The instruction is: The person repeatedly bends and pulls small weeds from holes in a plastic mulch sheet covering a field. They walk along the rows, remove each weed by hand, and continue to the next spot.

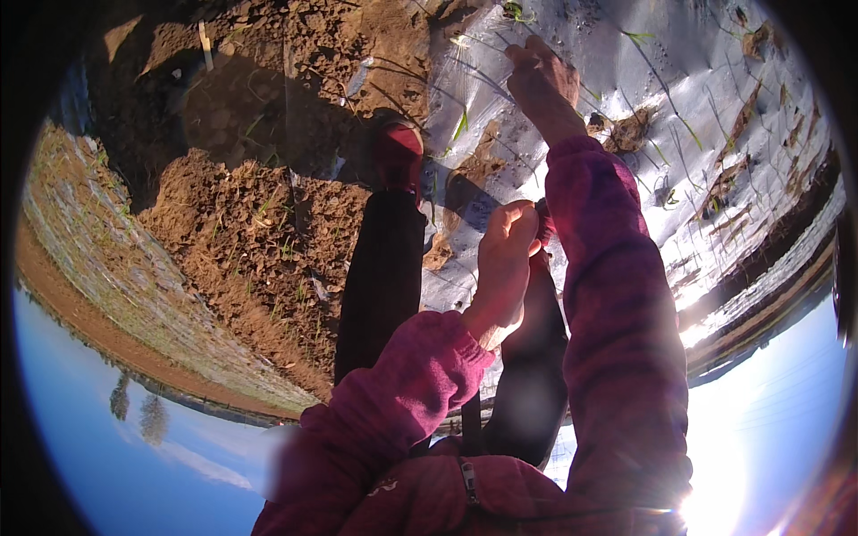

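My right hand [546,84] reaches out over silvery plastic mulch film [590,40], fingers bent down towards its surface. Thin dark lines, stems or their shadows, run beside the fingertips, and whether the fingers pinch anything is hidden. Closer to my body, my left hand [506,258] is curled, with the thumb against the fingers, above the film between my legs. Anything inside that curl is out of sight. Slender green seedlings [462,124] poke up through the film, one just left of the right forearm. Another seedling [637,37] stands beyond the right hand.
Red shoes [400,154] stand at the film's edge and on it. Loose brown soil [248,221] borders the film on the left. Soil clumps [630,130] lie on the film beside the right wrist. More film-covered rows stretch away on both sides under bright low sun.
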{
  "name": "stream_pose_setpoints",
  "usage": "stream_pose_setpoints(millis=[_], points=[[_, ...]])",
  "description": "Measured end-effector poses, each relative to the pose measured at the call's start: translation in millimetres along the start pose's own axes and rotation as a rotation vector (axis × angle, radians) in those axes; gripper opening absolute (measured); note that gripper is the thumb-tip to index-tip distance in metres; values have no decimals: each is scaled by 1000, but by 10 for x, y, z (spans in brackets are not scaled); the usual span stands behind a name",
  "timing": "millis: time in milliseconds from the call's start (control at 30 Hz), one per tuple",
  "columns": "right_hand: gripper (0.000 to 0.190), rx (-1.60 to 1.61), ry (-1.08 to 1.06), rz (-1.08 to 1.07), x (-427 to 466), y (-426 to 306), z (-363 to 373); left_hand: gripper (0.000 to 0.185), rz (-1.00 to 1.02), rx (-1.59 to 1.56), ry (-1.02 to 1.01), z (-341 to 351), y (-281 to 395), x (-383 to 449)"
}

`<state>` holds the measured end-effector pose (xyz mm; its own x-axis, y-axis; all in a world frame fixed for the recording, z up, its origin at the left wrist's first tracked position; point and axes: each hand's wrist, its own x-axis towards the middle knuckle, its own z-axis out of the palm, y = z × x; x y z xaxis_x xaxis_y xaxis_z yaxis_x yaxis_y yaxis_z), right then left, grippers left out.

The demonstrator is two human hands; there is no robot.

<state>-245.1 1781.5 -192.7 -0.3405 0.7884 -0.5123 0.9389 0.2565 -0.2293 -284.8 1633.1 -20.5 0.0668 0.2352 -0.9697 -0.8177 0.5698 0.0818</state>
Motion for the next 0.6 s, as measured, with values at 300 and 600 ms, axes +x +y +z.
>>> stream_pose_setpoints(millis=[300,600], points=[[28,-143,-74,-115,151,-142,4,39,1,-17,-37,-38,-2,1],[26,-210,-156,-265,297,-187,-86,36,-7,-15,-16,-29,50,-27]])
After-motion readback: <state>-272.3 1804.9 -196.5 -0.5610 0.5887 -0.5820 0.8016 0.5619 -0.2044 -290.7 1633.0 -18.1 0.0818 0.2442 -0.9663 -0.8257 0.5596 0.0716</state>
